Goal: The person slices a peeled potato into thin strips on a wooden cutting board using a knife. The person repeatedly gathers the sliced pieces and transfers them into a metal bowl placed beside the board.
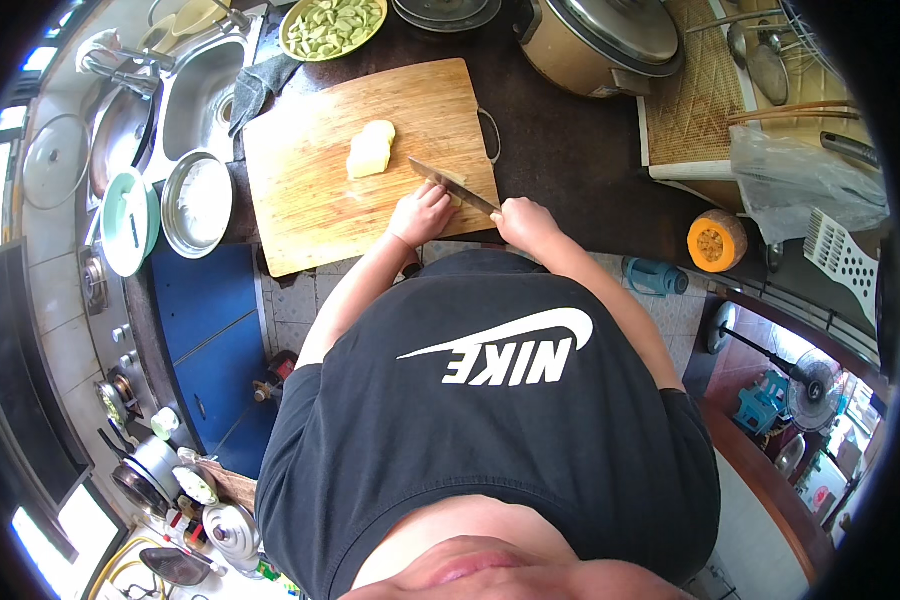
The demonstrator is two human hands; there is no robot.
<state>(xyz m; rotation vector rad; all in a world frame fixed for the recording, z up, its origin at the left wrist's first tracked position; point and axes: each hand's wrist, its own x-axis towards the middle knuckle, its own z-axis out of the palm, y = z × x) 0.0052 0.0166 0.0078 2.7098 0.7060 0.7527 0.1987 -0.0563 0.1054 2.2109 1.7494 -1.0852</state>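
On the wooden cutting board [307, 202], near its right edge, a knife [461, 193] lies across some pale yellow pieces [457, 178]. My right hand [523, 223] grips the knife's handle end at the board's front right. Just left of the blade, my left hand [422, 214] is down with bent fingers at the pale food, which it mostly hides; whether it grips a piece I cannot tell. Further back, peeled pale yellow chunks [371, 150] rest on the middle of the board.
Behind the board stand a bowl of green slices [334, 28] and a large lidded cooker [607, 41]. A grey cloth [259, 94] hangs by the sink [199, 105]. Metal and green basins [197, 204] sit left. A cut pumpkin [716, 241] lies at right.
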